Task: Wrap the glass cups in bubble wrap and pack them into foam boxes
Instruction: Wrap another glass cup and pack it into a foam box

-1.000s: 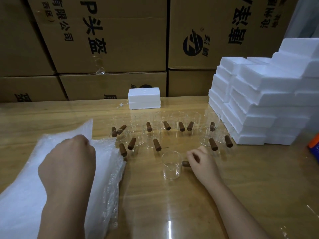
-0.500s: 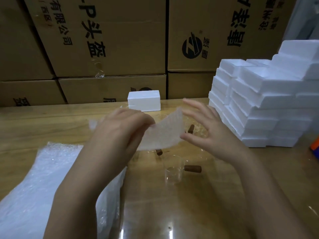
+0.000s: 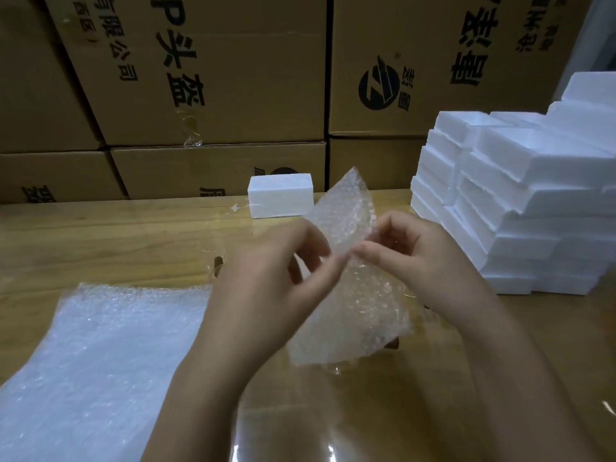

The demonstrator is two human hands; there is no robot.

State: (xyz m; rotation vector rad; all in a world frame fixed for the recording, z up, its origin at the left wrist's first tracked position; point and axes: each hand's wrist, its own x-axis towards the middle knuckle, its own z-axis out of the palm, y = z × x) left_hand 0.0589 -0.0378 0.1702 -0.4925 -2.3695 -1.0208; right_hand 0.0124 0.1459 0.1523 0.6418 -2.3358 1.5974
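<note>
Both hands hold one sheet of bubble wrap point(image 3: 353, 288) up over the table's middle. My left hand point(image 3: 266, 271) pinches it from the left, my right hand point(image 3: 410, 251) from the right, fingertips nearly meeting. The sheet hangs down and hides most of the glass cups; only a brown handle tip point(image 3: 393, 343) and a glass rim point(image 3: 336, 368) of one show beneath it. A pile of bubble wrap sheets point(image 3: 100, 355) lies at the front left. A single white foam box point(image 3: 280, 199) stands at the table's back, and a foam box stack point(image 3: 520, 208) is at the right.
Large printed cardboard cartons point(image 3: 213, 78) form a wall behind the wooden table point(image 3: 100, 241). The glossy table top shows reflections near the front edge.
My left hand lifted a sheet off the pile and my right hand left the cup's handle. Both hands now grip the sheet, which has turned and hangs over the cups.
</note>
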